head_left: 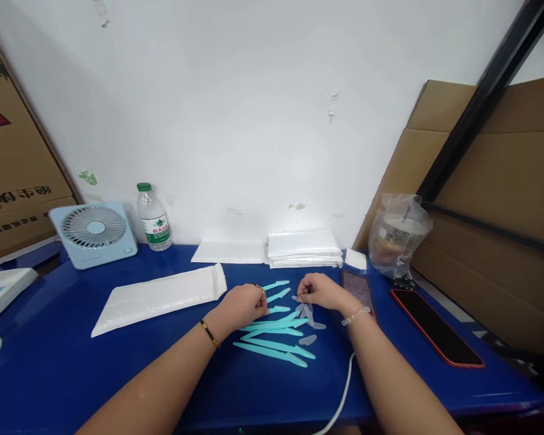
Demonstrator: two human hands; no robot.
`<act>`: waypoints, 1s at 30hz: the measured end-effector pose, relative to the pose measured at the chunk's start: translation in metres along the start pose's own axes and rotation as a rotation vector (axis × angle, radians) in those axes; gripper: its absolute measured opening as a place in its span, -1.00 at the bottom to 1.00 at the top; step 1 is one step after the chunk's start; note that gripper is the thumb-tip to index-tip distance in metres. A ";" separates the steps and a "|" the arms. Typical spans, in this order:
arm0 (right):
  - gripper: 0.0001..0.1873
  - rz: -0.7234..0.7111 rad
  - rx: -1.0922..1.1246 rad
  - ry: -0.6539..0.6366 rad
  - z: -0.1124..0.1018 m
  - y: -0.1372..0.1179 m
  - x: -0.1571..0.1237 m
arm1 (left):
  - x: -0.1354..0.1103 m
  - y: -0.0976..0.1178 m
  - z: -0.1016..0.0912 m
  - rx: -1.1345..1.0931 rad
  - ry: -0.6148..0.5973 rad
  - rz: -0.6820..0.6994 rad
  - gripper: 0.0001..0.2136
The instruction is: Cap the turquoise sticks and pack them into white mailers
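Several turquoise eyebrow razors (274,356) lie fanned out on the blue table. My left hand (242,308) is over their left ends, its fingers pinched on one eyebrow razor (278,309) whose tip points right. Two more razors stick out beyond that hand, partly hidden by it. Right of the razors is a loose pile of small clear plastic caps (318,325), with one cap (307,340) lying apart. At the pile's upper edge, my right hand (323,291) is closed, thumb and fingers together on a clear cap (295,298).
A white padded envelope (158,299) lies left of my hands. White packets (304,248) are stacked against the wall. At back left stand a blue fan (95,232) and a water bottle (155,220). Phones (437,329), a white cable (344,393) and a bagged cup (396,238) are at right.
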State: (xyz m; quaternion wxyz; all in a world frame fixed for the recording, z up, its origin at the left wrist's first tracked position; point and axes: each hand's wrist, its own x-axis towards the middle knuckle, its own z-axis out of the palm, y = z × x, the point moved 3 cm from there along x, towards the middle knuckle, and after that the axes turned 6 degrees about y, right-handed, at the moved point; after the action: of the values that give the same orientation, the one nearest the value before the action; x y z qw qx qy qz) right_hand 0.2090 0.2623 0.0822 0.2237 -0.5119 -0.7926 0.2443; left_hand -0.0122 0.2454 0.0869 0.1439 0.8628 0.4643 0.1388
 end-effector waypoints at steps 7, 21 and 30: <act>-0.82 -0.034 0.083 0.005 0.010 -0.006 0.004 | 0.004 -0.004 0.002 -0.008 0.054 -0.060 -0.89; -0.84 -0.138 0.082 0.032 0.004 -0.019 0.000 | 0.003 0.011 0.001 -0.083 0.142 0.022 -0.74; -0.82 -0.130 0.035 -0.139 -0.004 -0.009 -0.008 | -0.004 0.021 0.007 -0.141 -0.049 0.092 -0.84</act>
State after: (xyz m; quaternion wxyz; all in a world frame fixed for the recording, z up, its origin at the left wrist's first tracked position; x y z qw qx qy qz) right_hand 0.2085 0.2523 0.0900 0.1924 -0.4372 -0.8335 0.2777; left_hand 0.0044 0.2304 0.0875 0.2092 0.8742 0.4093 0.1567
